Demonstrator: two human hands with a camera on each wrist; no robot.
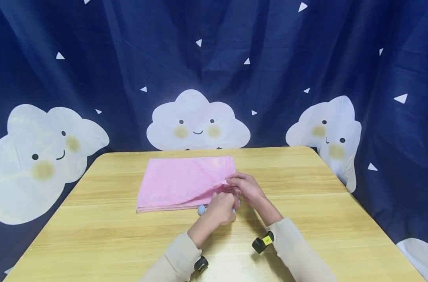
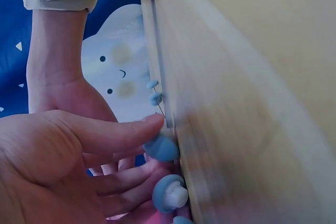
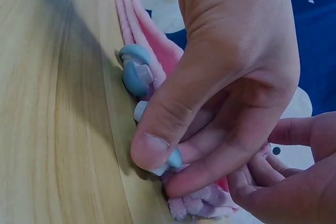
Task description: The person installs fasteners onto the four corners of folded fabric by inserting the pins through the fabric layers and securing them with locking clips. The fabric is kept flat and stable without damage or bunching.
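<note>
Pink, soft-looking cloth lies folded on the wood-grain desk, left of centre and toward its far edge. At the near right corner its upper layer is lifted, opening a slanting gap above the layers beneath. The right hand comes in from the right and pinches that raised edge between thumb and fingers. Just below and to the left, the left hand is at the same corner, its thumb and bent fingers gripping a small blue-and-white piece, as the right wrist view shows. Another rounded blue piece lies on the near side of the cloth, just left of the left hand. The left wrist view shows a mushroom-like piece with a blue cap and white stub beside the left fingers, and farther off two small blue knobs, too small to make out clearly. Both arms wear pale sleeves, with a black device at each wrist, the right one bearing a yellow label. Behind the desk hangs a dark blue curtain printed with smiling white clouds and small white triangles.
</note>
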